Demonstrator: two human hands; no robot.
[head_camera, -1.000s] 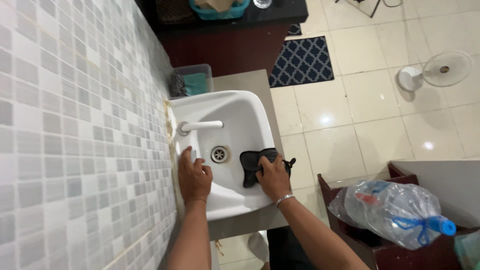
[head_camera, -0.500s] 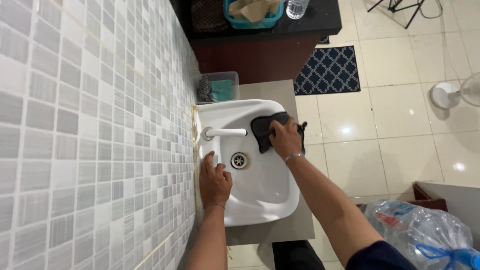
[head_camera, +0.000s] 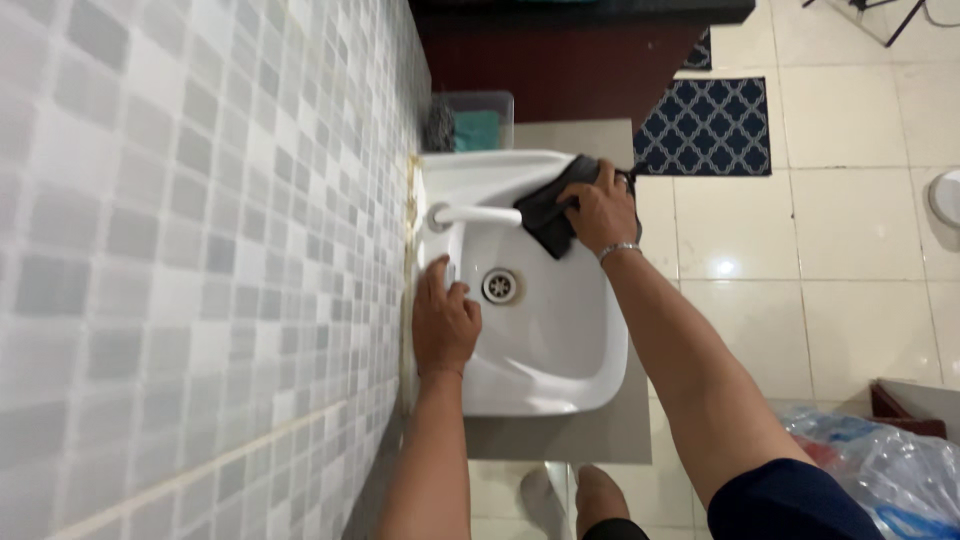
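Silver bracelet (head_camera: 618, 250), dark blue sleeve (head_camera: 790, 500)

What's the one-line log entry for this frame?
right hand: pressing dark cloth on far inner wall of white sink | left hand: flat on sink rim by tiled wall | faucet: beside cloth

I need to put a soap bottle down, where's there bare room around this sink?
The grey counter is bare along the near edge of the white sink, and between its far rim and the clear tub. The far basin is crowded: right hand, dark cloth, faucet. The left hand covers the wall-side rim.
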